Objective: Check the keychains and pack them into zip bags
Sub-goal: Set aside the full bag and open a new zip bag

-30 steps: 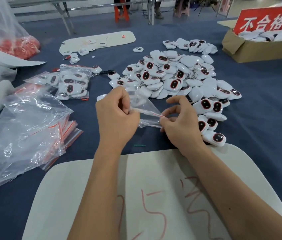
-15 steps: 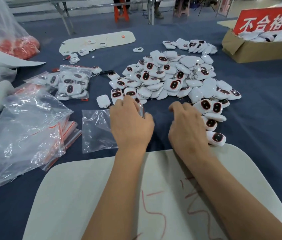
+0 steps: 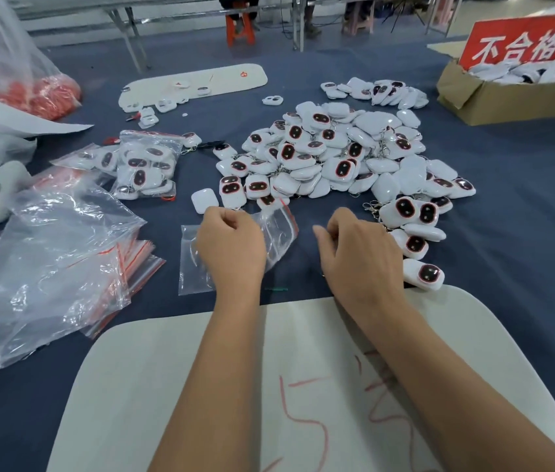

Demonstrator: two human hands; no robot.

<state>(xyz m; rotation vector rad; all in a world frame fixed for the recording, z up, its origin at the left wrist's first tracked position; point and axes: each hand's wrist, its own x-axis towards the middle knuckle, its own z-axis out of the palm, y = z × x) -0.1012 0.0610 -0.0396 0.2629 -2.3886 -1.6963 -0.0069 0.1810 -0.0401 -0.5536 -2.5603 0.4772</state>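
A: Now that the bag [image 3: 235, 247] is down flat on the counter [image 3: 507, 233] rather than stretched in the air between both hands, as it was a second ago, what do you make of it?

B: It looks empty and ready for filling. The left hand [image 3: 232, 247] rests on top of it, fingers curled under, so I cannot tell whether it pinches the plastic or only pins it. The red zip edge pokes out on the side towards the right hand.

A: And the right hand [image 3: 361, 257]?

B: It has let go and dropped to the cloth beside the bag, not touching it. Its fingers are loosely bent, and nothing shows in them (the fingertips are turned away, mind).

A: Where are the keychains [image 3: 330, 155]?

B: Heaped just beyond both hands. The nearest ones lie right past the left knuckles, and a string of them runs down along the right hand's outer side, touching or nearly so.

A: So checking comes next?

B: I'd judge so: pick one, inspect, then drop it in.
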